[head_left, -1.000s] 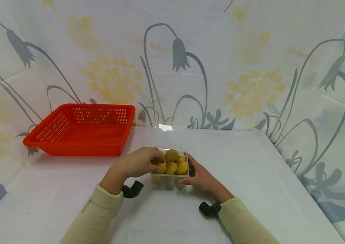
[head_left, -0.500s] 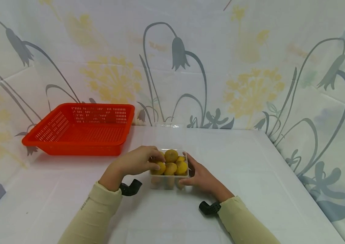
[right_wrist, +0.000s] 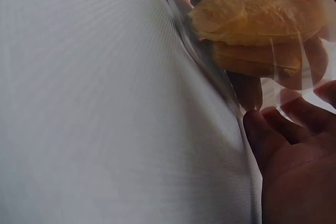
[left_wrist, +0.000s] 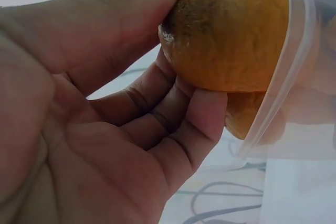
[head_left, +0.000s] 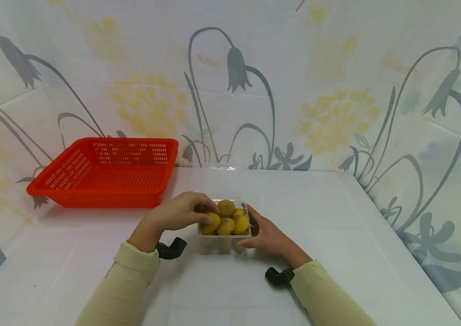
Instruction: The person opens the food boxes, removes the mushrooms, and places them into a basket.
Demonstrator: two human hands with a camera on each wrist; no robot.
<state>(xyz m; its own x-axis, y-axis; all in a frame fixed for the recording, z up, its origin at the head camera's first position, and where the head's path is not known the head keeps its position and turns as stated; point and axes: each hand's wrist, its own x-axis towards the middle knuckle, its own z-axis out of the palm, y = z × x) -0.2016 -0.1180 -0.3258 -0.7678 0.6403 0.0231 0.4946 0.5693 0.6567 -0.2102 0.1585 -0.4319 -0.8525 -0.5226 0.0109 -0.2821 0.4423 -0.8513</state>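
A clear plastic box (head_left: 230, 236), filled with several round yellow fruits (head_left: 225, 226), stands in the middle of the white table. My left hand (head_left: 177, 210) reaches over its left edge and pinches one yellow fruit (left_wrist: 231, 30) between thumb and fingers. In the left wrist view that fruit has a dark speckled patch and sits at the box's rim. On the other side, my right hand (head_left: 273, 237) grips the box's right wall, thumb at the front and fingers towards the back. The right wrist view shows fruits (right_wrist: 257, 17) pressed behind the clear wall.
A red plastic basket (head_left: 108, 199) with perforated walls stands at the back left of the table (head_left: 316, 208). Behind the box, a shiny clear edge (head_left: 224, 168) catches the light near the floral backdrop (head_left: 328, 68).
The left hand has shifted slightly left with the pinched fruit, which shows more fully at the box's left edge. The right hand keeps its grip on the box.
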